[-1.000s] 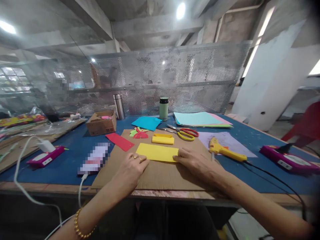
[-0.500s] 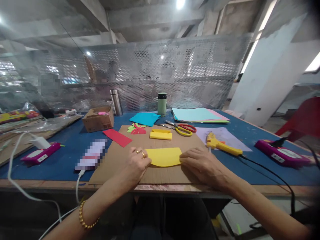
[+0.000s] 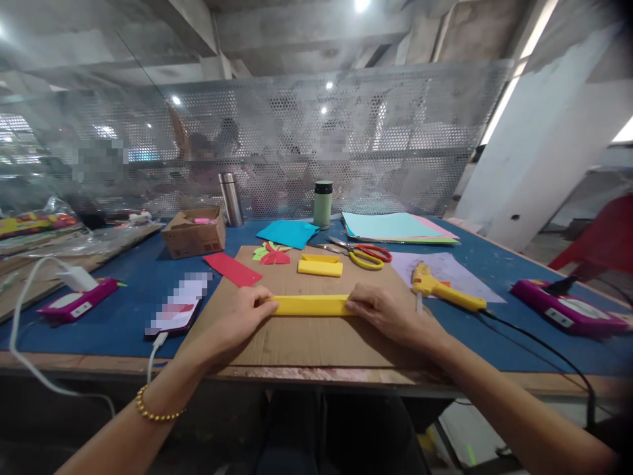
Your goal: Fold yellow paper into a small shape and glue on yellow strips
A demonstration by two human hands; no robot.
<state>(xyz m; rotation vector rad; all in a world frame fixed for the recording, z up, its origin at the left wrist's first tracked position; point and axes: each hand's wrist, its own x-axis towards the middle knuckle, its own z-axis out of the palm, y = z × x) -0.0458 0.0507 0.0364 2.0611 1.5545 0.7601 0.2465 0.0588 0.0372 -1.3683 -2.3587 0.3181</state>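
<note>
A yellow paper strip [image 3: 310, 305], folded narrow, stretches between my two hands just above the cardboard sheet [image 3: 297, 343]. My left hand [image 3: 250, 309] pinches its left end, and my right hand [image 3: 380, 309] has the right end between thumb and fingers. Beyond the strip lies another folded yellow paper piece [image 3: 320, 265]. Red and green cut paper shapes [image 3: 273, 254] rest at the cardboard's far edge, with a red paper strip [image 3: 232, 269] to their left. Scissors with yellow and red handles [image 3: 366, 256] lie behind, to the right.
A yellow hot glue gun [image 3: 448, 290] lies on purple paper [image 3: 482, 287] at right, its cord running forward. Purple power strips [image 3: 568, 307] sit on both sides. At left are a charging phone [image 3: 180, 307] and a cardboard box [image 3: 194, 232]; a green tumbler [image 3: 323, 206] stands behind.
The yellow paper went from a wide curved sheet to a narrow folded strip. My left hand moved left along it, and my right hand shifted slightly left.
</note>
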